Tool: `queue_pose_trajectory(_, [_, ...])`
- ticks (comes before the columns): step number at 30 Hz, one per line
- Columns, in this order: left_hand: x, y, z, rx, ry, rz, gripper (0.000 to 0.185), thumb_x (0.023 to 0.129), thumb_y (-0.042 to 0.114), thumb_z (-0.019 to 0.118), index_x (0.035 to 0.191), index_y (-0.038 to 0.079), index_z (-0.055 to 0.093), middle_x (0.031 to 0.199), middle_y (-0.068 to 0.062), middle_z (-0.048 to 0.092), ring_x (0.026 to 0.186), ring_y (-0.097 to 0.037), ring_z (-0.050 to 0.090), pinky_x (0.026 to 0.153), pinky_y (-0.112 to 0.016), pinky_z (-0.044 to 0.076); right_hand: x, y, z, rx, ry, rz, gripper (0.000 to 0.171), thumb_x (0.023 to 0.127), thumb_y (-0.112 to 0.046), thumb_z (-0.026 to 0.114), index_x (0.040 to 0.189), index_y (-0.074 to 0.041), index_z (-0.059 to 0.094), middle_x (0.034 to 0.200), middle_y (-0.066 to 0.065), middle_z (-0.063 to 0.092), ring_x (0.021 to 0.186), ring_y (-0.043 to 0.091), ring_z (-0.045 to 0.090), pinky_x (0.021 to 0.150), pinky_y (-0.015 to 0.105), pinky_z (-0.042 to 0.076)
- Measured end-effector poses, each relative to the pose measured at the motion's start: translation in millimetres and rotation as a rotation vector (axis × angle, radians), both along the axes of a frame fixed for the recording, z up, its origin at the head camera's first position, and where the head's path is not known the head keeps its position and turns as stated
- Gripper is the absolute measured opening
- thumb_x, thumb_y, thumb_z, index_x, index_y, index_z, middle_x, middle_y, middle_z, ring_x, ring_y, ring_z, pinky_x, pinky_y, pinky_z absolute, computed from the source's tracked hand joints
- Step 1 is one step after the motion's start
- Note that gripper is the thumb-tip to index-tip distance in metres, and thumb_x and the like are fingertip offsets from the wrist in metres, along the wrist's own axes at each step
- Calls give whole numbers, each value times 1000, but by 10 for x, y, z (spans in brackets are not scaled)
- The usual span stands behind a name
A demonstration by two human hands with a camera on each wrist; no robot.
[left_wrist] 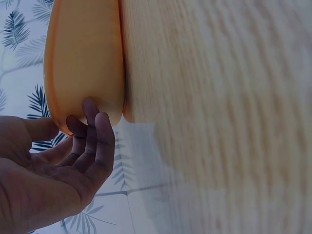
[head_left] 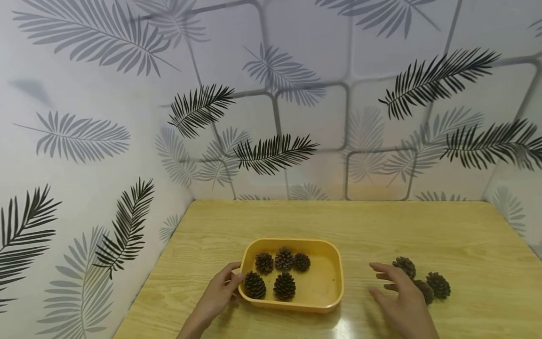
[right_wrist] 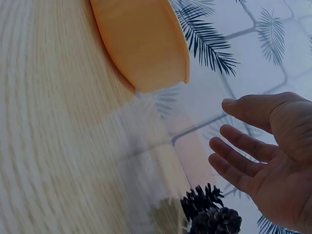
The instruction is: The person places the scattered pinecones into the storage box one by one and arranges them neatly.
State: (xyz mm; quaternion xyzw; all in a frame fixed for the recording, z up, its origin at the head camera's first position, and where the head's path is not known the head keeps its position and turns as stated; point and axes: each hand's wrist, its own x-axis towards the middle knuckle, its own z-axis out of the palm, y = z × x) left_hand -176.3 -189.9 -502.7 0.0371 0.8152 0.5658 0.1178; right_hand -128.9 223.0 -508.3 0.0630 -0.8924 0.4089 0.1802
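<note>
Pinecones (head_left: pixel 419 280) beside right grip (head_left: pixel 402 296) (untouched)

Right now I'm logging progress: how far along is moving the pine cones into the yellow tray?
Five pine cones already lie in the yellow tray. The left hand steadies the tray's edge; the right hand, open, reaches toward the three loose cones on the table. Those three are left.
</note>
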Motion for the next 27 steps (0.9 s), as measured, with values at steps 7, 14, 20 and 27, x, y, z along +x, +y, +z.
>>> queue_pose_trajectory(7, [-1, -2, -18, -7, 0, 3, 45, 112, 20, 51, 151, -1, 47, 93, -10, 58, 75, -31, 69, 67, -44, 62, 50, 242, -12, 9, 56, -35, 60, 83, 4, 85, 137, -6, 62, 125, 13, 65, 106, 2, 58, 80, 12, 52])
queue_pose_trajectory(14, [-8, -17, -22, 6, -9, -1, 46, 112, 20, 51, 152, -1, 46, 94, -11, 58, 77, -32, 68, 68, -47, 62, 77, 473, -62, 40, 95, -99, 61, 79, 7, 85, 135, -3, 63, 121, 17, 63, 104, -17, 40, 78, -1, 42])
queue_pose_trajectory(20, [-8, -11, -22, -11, -12, 6, 45, 112, 19, 50, 152, -1, 45, 94, -10, 58, 79, -31, 67, 69, -48, 62, 104, 619, -123, 33, 45, -129, 59, 80, 3, 87, 135, -2, 64, 121, 23, 62, 105, -15, 42, 77, -2, 39])
queue_pose_trajectory(27, [-7, -10, -29, -12, -20, 7, 45, 112, 20, 51, 152, 0, 46, 95, -10, 58, 80, -29, 67, 69, -46, 62, 113, 699, -159, 47, 52, -115, 64, 76, 8, 87, 135, 0, 63, 120, 26, 61, 104, 11, 56, 75, -2, 39])
